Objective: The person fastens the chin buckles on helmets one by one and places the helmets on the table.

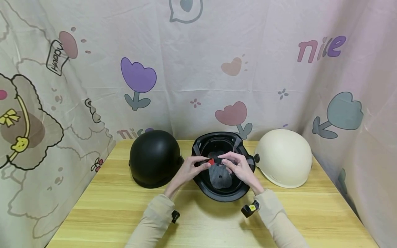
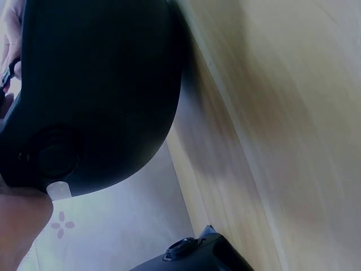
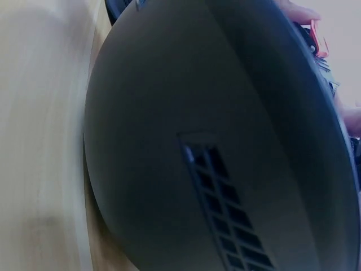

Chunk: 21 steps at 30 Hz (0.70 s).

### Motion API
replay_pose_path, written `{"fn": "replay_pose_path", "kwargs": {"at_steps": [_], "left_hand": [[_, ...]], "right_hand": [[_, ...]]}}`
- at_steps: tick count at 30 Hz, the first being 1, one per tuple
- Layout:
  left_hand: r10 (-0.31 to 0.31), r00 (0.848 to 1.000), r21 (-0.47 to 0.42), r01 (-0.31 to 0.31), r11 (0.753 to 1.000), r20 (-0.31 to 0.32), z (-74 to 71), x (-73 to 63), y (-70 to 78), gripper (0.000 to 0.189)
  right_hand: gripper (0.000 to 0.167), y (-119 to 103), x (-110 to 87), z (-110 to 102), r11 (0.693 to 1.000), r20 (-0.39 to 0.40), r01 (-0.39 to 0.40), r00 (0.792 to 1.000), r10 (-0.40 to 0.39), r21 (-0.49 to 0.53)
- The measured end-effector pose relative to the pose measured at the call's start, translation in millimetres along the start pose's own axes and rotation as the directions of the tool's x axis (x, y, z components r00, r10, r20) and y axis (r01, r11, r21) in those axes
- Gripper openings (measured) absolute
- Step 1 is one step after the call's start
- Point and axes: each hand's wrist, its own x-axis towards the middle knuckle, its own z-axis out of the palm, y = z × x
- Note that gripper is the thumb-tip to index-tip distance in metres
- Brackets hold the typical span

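Observation:
A black helmet [image 1: 220, 198] lies upside down at the middle of the table, its padded inside facing up. Over its opening, my left hand [image 1: 187, 169] pinches the red part of the chin strap buckle [image 1: 211, 162] between thumb and fingers. From the other side my right hand [image 1: 240, 168] pinches the black strap end of that buckle, and the two parts meet end to end. In the left wrist view the helmet's shell [image 2: 101, 84] hides most of both hands. The right wrist view shows its vented shell [image 3: 186, 113], with the red buckle part [image 3: 320, 39] above the rim.
A matte black helmet [image 1: 156, 158] stands dome up on the left, close to my left hand. On the right is a cream helmet [image 1: 285, 158], also dome up. Behind the wooden table [image 1: 204, 227] hangs a printed curtain [image 1: 192, 69].

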Motion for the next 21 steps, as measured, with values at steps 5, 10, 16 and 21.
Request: {"fn": "replay_pose_path", "kwargs": {"at_steps": [5, 10, 16, 21], "left_hand": [[0.018, 0.997, -0.004, -0.017, 1.000, 0.078, -4.5, -2.1, -1.7, 0.032], [0.068, 0.992, -0.022, -0.066, 0.998, 0.104, -5.0, -2.8, -2.9, 0.021], [0.070, 0.993, -0.033, -0.067, 0.997, 0.093, -3.2, -3.4, -3.6, 0.015], [0.055, 0.991, -0.016, -0.054, 0.998, 0.123, -3.3, -3.6, -3.8, 0.019]], "right_hand": [[0.018, 0.0, 0.0, 2.4, 1.000, 0.070, 0.000, 0.998, 0.000, -0.003], [0.016, 0.2, 2.7, 6.6, 1.000, 0.131, 0.006, 0.991, -0.008, 0.018], [0.022, 1.0, 4.5, 8.7, 0.998, 0.142, -0.027, 0.990, 0.018, 0.059], [0.027, 1.6, 4.3, 6.8, 0.999, 0.139, -0.011, 0.990, 0.004, 0.046]]}}
